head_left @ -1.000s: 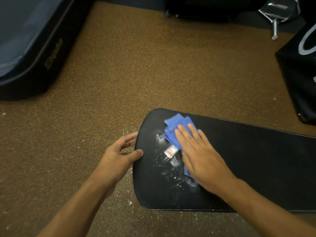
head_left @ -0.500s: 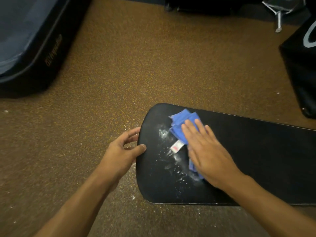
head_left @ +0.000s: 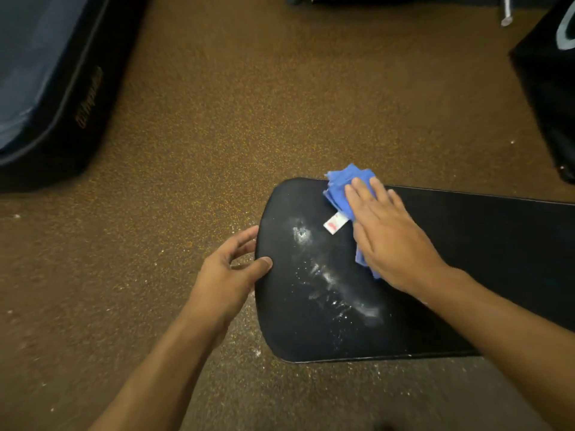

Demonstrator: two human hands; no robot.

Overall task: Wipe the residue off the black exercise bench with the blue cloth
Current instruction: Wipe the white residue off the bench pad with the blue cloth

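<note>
The black exercise bench [head_left: 485, 262] stretches from the centre to the right edge, its rounded end pointing left. White powdery residue [head_left: 336, 281] streaks diagonally across the pad near that end. My right hand [head_left: 389, 234] lies flat, fingers straight, pressing the folded blue cloth [head_left: 340, 188] onto the bench's far edge; a white tag sticks out of the cloth. My left hand [head_left: 227, 272] grips the rounded end of the bench, thumb on top and fingers curled round its rim.
Brown speckled floor [head_left: 280, 104] surrounds the bench, with white specks scattered near its end. A dark padded mat [head_left: 53, 88] lies at the far left. A black bag or box [head_left: 550, 88] stands at the far right.
My right hand has slid the blue cloth away from me and to the right, uncovering more of the white residue. My left hand has kept its hold on the bench end.
</note>
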